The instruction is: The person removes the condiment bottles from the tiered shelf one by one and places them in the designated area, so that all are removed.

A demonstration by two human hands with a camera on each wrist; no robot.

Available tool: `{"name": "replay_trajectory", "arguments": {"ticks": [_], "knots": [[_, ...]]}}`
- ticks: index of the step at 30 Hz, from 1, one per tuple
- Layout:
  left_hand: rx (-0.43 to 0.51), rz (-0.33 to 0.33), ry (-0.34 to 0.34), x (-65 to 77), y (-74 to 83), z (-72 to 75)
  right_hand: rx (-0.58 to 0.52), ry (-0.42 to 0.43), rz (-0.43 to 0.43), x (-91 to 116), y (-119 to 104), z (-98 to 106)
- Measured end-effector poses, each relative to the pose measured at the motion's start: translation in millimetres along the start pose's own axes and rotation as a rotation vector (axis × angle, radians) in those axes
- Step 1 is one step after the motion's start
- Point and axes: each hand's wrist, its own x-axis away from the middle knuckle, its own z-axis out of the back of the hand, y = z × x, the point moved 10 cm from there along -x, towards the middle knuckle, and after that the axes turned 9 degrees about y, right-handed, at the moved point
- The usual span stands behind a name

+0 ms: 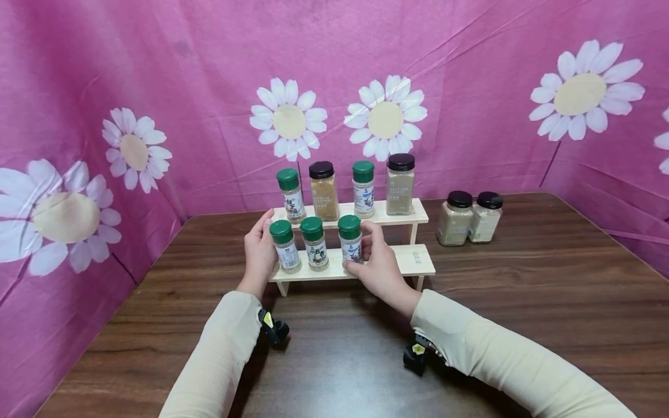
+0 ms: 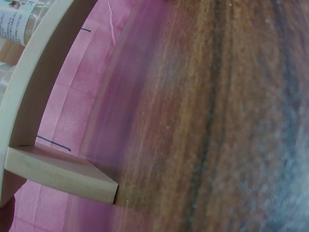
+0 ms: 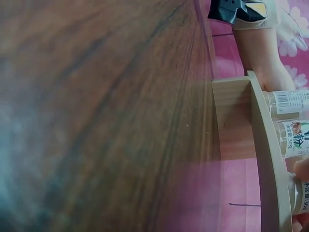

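Three green-capped jars (image 1: 316,253) on lower shelf (image 1: 403,264), room toward right edge

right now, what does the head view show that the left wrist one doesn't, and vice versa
Only the head view shows the right hand, the back jars and two jars right of the rack. Only the left wrist view shows the lower shelf's underside. Both show the rack, table, pink cloth and some front jars.
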Motion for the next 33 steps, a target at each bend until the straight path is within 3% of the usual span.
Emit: {"name": "replay_trajectory", "arguments": {"ticks": [4,11,20,30,33], "knots": [[-0.002,0.004,0.002,-0.2,-0.9,0.0,0.004,0.028,0.035,2.0,-4.3,2.5],[-0.008,0.003,-0.011,-0.7,-1.9,-0.3,-0.039,0.105,0.192,6.8,-21.9,9.0],[-0.032,0.009,-0.019,1.1,-0.6,-0.1,-0.083,0.187,0.313,11.8,-37.8,23.4],[-0.035,0.011,-0.026,0.0,-2.2,-0.7,-0.093,0.365,0.629,25.0,-70.1,55.6],[-0.053,0.010,-0.025,0.2,-1.8,-0.2,-0.103,0.401,0.675,27.9,-78.9,65.4]]}}
